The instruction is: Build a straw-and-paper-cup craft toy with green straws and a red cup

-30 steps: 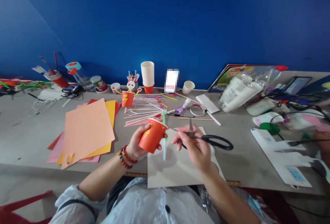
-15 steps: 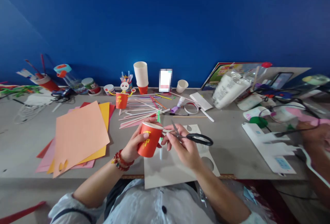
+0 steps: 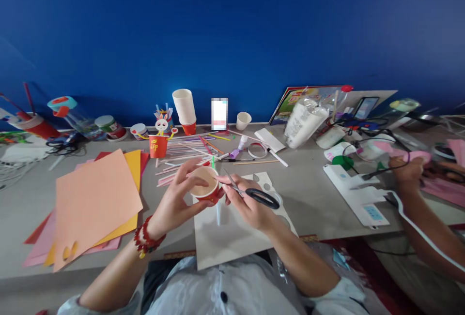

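Observation:
A red paper cup (image 3: pixel 214 195) is tilted so that its open rim and pale inside show. My left hand (image 3: pixel 178 199) grips it, with the thumb below the rim and the other fingers over the opening. At the cup's right side is my right hand (image 3: pixel 249 203), closed on black-handled scissors (image 3: pixel 262 198), blades pointing up and left. Its fingertips touch the cup's edge. Beneath both hands lies a grey-white card (image 3: pixel 232 237) with round holes. A light blue straw (image 3: pixel 218 214) and a green piece (image 3: pixel 213 161) show by the cup.
Coloured paper sheets (image 3: pixel 98 199) lie at left. Behind are a rabbit-decorated cup (image 3: pixel 158 145), scattered straws (image 3: pixel 189 148), stacked cups (image 3: pixel 184 107) and a tape roll (image 3: pixel 257 150). At right, another person's hand (image 3: pixel 409 172) is near a power strip (image 3: pixel 358 199).
The cup has tipped, turning its opening towards me. My left hand's fingers have moved from its side to over the rim. The view has shifted right, and the other person's hand shows more.

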Demonstrator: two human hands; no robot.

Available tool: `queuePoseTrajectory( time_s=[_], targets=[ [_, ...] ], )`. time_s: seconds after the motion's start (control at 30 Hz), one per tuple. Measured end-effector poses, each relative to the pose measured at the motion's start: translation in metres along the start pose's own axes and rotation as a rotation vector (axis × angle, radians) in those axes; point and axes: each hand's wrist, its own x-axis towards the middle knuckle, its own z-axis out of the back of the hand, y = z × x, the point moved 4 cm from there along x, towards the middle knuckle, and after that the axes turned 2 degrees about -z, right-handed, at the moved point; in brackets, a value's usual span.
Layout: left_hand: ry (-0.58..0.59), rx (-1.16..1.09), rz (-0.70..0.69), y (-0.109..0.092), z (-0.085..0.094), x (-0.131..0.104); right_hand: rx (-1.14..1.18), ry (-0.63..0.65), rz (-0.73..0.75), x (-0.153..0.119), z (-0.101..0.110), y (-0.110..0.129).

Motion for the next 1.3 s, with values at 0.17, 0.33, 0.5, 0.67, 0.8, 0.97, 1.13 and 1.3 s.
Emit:
queuePoseTrajectory(
  time_s=[0.17,0.33,0.5,0.67,0.8,0.97,1.13,1.3],
  targets=[
    [-0.034,0.053,-0.050,-0.011,-0.001,0.001,0.060,-0.026,-0.009,0.003,-0.003,-0.001],
    [-0.063,0.148,-0.071,-0.014,-0.001,0.004,0.205,-0.048,-0.111,0.003,-0.011,-0.010],
    [-0.137,0.111,-0.043,-0.013,-0.006,0.005,0.191,-0.059,-0.099,0.004,-0.016,-0.012],
    [-0.248,0.102,-0.026,-0.011,-0.009,0.003,-0.053,-0.071,-0.016,0.008,-0.013,-0.004],
    [-0.306,0.147,-0.059,-0.010,-0.013,-0.001,-0.052,-0.158,-0.008,0.007,-0.019,-0.005],
    [-0.438,0.347,-0.147,-0.006,-0.021,-0.005,0.357,-0.290,-0.129,0.006,-0.037,-0.012],
    [-0.409,0.301,-0.129,-0.003,-0.026,-0.006,0.178,-0.290,-0.026,0.004,-0.032,-0.010],
    [-0.523,0.097,-0.061,0.001,-0.013,-0.004,-0.239,-0.272,0.306,0.007,-0.022,0.001]
  ],
)
